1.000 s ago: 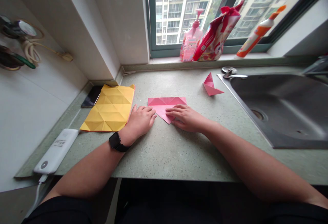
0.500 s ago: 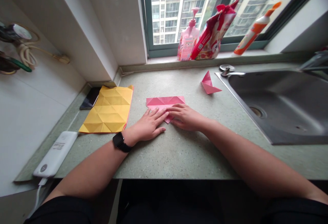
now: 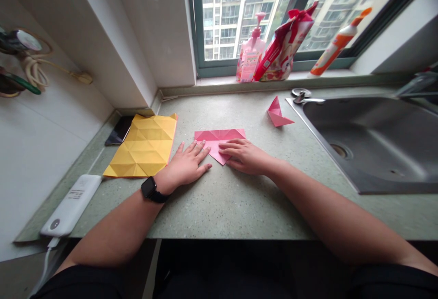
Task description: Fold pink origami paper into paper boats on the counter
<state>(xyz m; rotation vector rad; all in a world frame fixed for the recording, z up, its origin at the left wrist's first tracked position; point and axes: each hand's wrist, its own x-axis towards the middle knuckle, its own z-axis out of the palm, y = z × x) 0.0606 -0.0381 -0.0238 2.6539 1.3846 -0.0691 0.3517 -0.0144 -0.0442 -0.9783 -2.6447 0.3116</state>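
Observation:
A pink sheet of folded paper (image 3: 215, 146) lies flat on the counter, with a straight band along its far edge and a point towards me. My left hand (image 3: 190, 162), a black watch on its wrist, rests on the paper's left side with fingers spread. On the right side lies my right hand (image 3: 244, 155), its fingers stretched out over the paper and the thumb by the near point. Part of the paper is hidden under both hands.
Creased yellow paper (image 3: 145, 146) lies to the left, partly over a dark phone (image 3: 119, 130). A white power bank (image 3: 71, 205) with a cable is nearer. A folded pink paper piece (image 3: 278, 114) stands by the steel sink (image 3: 376, 153). Bottles and a red bag (image 3: 284, 50) line the sill.
My left hand has slid left across the pink paper, uncovering more of its middle and near point. The right hand has stayed almost in place. The view has shifted slightly.

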